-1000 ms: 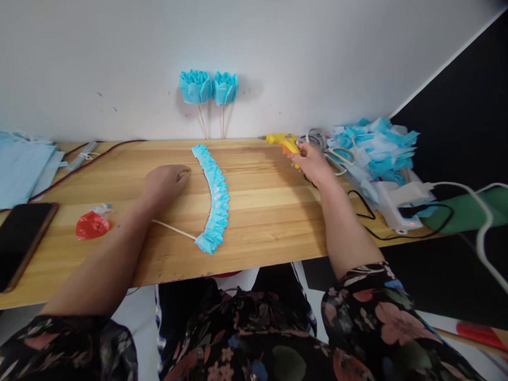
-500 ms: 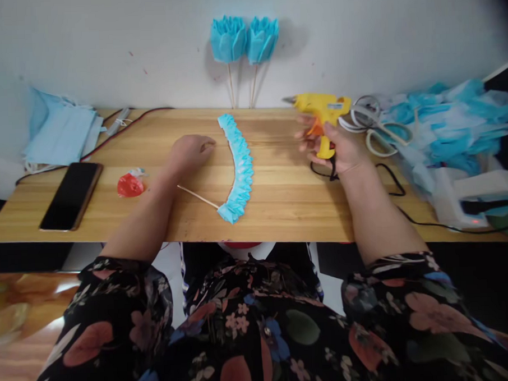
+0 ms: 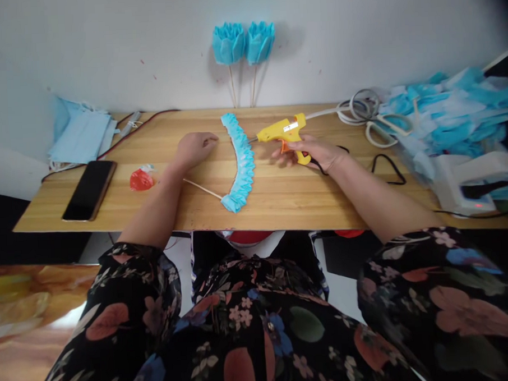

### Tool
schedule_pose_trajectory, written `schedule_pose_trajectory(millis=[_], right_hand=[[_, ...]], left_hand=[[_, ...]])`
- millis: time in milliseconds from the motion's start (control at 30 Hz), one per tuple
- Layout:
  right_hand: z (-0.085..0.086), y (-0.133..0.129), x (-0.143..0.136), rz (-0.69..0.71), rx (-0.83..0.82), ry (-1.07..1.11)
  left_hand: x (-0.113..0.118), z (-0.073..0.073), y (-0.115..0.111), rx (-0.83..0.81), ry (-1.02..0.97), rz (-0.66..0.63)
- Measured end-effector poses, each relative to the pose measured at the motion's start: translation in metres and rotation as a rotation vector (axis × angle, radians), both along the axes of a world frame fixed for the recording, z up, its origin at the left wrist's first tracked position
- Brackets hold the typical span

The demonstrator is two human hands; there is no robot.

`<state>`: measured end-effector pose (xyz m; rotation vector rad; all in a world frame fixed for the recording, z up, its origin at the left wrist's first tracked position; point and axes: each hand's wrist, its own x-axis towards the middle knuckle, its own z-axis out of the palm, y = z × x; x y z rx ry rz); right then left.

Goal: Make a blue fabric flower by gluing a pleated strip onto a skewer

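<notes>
- Just right of centre in the frame, my right hand point(image 3: 315, 151) is bringing the yellow glue gun point(image 3: 275, 131) leftward over the table point(image 3: 297, 211); it is no longer hanging well apart from the pleated blue strip point(image 3: 245, 163), as half a second ago.
- Near the middle of the frame, the thin nozzle point(image 3: 254, 139) is now pointing at the strip's ruffled right edge; whether it is touching, I cannot tell.
- On the gun, my right fingers are gripping loosely, some spreading beneath the orange trigger point(image 3: 284, 146); whether I am squeezing it, I cannot tell.
- Left of centre, my left hand point(image 3: 193, 149) is staying on the table, its fingers half curling near the strip; whether they are pinching anything, I cannot tell.
- At frame centre, the strip is lying flat, curving from top to bottom, its lower end meeting a thin stick point(image 3: 203, 188) that is running up and left.
- Between nozzle and strip, the gap is closing, so I am judging that the gun is coming within working reach.
</notes>
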<state>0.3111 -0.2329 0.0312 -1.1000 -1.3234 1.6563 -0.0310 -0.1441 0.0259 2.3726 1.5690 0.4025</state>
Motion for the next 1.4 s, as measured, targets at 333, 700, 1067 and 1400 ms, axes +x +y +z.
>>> schedule_pose_trajectory(millis=[333,700,1067,1400], right_hand=[[-0.008,0.014,-0.015,0.028,0.007,0.215],[-0.005,0.009,-0.023,-0.043,0.008,0.213],[-0.011,0.011,-0.022,-0.015,0.066,0.219],[-0.005,0.01,-0.025,-0.031,0.023,0.225]], left_hand=[[0.001,0.009,-0.001,-0.022,0.078,-0.064],[-0.057,0.041,-0.103,0.033,-0.081,-0.313],[-0.058,0.0,-0.107,0.137,-0.192,-0.388],[-0.056,-0.009,-0.107,0.128,-0.219,-0.337]])
